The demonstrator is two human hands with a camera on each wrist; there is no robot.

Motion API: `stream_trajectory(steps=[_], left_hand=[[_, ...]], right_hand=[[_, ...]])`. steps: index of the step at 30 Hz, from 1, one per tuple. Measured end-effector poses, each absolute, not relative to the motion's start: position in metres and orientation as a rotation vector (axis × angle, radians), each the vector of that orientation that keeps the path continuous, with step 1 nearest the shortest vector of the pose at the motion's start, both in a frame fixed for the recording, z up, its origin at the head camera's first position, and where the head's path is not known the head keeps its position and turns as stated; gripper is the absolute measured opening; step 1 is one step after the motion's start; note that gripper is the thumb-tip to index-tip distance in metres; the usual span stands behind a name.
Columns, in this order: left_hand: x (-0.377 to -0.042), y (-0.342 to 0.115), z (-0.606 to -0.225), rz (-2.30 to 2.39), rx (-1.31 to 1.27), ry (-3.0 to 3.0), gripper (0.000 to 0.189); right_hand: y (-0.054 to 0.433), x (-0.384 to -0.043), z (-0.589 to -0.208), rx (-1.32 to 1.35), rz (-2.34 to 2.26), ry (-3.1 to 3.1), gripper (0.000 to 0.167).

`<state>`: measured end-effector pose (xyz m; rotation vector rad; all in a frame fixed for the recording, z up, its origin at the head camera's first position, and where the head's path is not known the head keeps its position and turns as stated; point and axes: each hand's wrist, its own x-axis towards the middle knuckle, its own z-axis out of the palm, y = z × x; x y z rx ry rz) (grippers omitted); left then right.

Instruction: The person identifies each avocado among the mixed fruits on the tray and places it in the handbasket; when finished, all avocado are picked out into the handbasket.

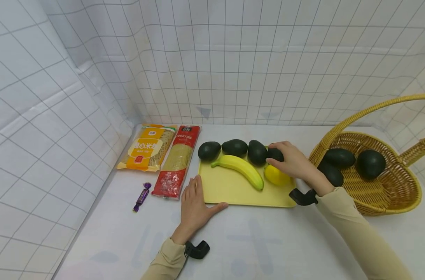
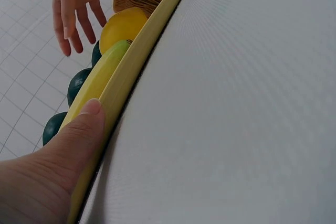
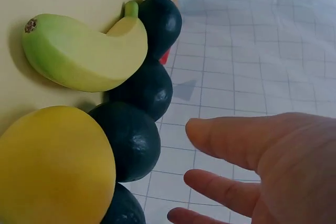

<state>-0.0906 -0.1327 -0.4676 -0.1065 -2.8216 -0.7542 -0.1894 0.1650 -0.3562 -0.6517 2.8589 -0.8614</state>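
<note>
A yellow tray (image 1: 229, 196) bears a banana (image 1: 242, 167), a lemon (image 1: 276, 175) and several dark green avocados (image 1: 235, 147) lined along its far edge. My left hand (image 1: 195, 204) rests at the tray's near left corner, fingers straight along the side. Its thumb (image 2: 79, 135) lies on the near rim in the left wrist view. My right hand (image 1: 289, 159) hovers over the far right avocado (image 1: 275, 154), beside the lemon. Both wrist views show its fingers spread and extended, with nothing between them; in the right wrist view the thumb (image 3: 226, 137) stands apart from the avocados.
A wicker basket (image 1: 404, 194) with a tall handle stands on the right and contains several avocados (image 1: 371, 164). To the left lie an orange pasta bag (image 1: 147, 149), a red noodle packet (image 1: 177, 161) and a purple wrapped candy (image 1: 141, 197). A white grid-patterned curtain (image 1: 233, 77) hangs behind.
</note>
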Motion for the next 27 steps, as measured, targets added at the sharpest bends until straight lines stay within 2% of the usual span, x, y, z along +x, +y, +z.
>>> stream_trajectory(steps=[5, 11, 27], left_hand=[[-0.09, -0.133, -0.467, -0.771, -0.102, -2.827, 0.12], [-0.091, -0.133, -0.47, -0.756, -0.099, -2.824, 0.12], [-0.092, -0.134, -0.472, -0.751, -0.086, -2.85, 0.122]], right_hand=[[0.164, -0.201, -0.362, -0.515, -0.798, 2.849, 0.049], [0.163, -0.21, -0.367, -0.376, -0.772, 2.811, 0.057], [0.162, -0.221, -0.376, -0.267, -0.756, 2.778, 0.063]])
